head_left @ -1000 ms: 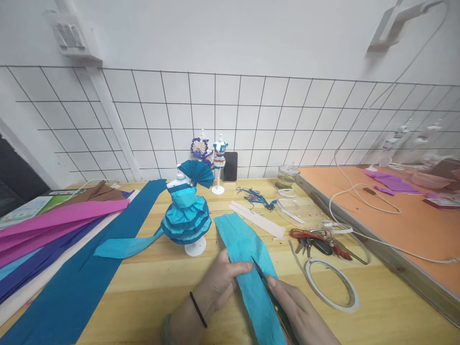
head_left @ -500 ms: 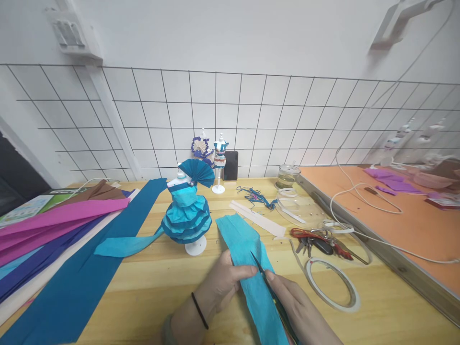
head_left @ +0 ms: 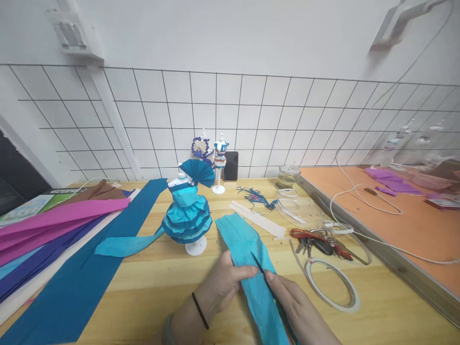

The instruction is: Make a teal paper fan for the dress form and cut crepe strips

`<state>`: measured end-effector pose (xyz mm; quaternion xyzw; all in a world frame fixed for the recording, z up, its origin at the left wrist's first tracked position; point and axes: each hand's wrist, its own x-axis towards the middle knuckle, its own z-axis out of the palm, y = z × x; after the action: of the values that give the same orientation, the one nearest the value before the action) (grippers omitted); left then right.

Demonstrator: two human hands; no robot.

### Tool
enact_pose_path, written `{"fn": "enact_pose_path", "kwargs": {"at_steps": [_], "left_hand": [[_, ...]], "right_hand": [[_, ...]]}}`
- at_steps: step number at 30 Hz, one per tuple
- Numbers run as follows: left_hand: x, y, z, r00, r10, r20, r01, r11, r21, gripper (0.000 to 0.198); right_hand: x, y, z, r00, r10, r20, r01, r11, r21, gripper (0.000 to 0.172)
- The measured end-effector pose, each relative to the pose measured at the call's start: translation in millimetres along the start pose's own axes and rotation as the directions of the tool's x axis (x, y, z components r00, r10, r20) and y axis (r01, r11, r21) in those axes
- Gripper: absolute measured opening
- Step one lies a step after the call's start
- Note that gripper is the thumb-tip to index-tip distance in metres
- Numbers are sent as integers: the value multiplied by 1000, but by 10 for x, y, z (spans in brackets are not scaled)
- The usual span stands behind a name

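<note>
Turquoise crepe paper (head_left: 239, 235) runs in a long strip from mid-table to the bottom edge. My left hand (head_left: 224, 282) is closed on the strip's left side, with the thumb pressed on top. In my right hand (head_left: 294, 299) is a slim dark pointed tool (head_left: 258, 262), its tip over the paper. The fingers cover much of this tool, so I cannot tell its exact kind. Behind my left hand stands a small dress form (head_left: 189, 215) in a ruffled turquoise and blue paper dress, with a pleated blue fan (head_left: 198, 172) at its shoulder.
Colored paper sheets (head_left: 64, 215) and a long dark blue strip (head_left: 82, 268) cover the left. To the right lie a tape roll (head_left: 354, 292), keys (head_left: 321, 243), a white strip (head_left: 257, 219) and clear containers (head_left: 287, 176). More dress forms (head_left: 220, 160) and a phone (head_left: 230, 166) stand behind.
The pointed tool's tip has shifted very slightly to the right over the paper. Both hands keep nearly the same place and grip.
</note>
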<state>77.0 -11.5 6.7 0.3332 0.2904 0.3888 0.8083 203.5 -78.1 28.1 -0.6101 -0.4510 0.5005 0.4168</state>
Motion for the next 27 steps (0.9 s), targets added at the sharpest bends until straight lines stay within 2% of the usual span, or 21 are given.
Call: {"fn": "enact_pose_path", "kwargs": {"at_steps": [5,8,14,17,24,27], "left_hand": [[4,-11,-19,1000,-7,9,7,1000,7,33],[13,-13,-40,1000,-6,28,6,1000,4,31],[42,16,-49,998,12,-58,-18,994,-112,22],[39,42,-39,995,26,-94,-37,993,-113,21],[23,45,-37,998,24,-57,-28,998,-62,26],[26,22,-44,998,40,-39,-42,998,-53,28]], "right_hand": [[25,-8,1,999,-47,26,47,999,-6,44],[34,-1,-1,997,-34,62,36,998,-43,47],[29,56,-1,995,-48,92,55,996,-67,47],[8,52,-5,992,-68,105,74,995,-59,45],[-68,-29,-13,1000,-17,19,17,1000,-22,46],[-74,-48,-8,1000,0,19,1,1000,-6,48]]}}
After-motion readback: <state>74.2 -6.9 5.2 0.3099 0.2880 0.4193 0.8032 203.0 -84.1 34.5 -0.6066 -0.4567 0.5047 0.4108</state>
